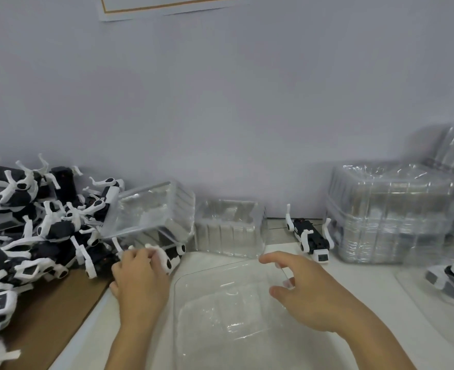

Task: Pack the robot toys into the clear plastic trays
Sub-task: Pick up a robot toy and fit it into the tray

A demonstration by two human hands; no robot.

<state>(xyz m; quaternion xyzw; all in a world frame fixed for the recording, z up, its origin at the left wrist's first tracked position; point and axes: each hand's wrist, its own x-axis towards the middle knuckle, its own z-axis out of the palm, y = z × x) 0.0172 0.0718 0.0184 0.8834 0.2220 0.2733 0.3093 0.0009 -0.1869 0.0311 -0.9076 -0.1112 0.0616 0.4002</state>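
Head view: left hand (140, 279) fingers grip a robot toy (171, 256); right hand (300, 289) fingers spread over the clear tray (193, 284).

You see a fairly bright, even, cool light with only soft shadows. White glints streak the clear tray stacks (391, 209) at right. Straight lines bow near the edges, and the whole picture is slightly soft, most at the right margin.
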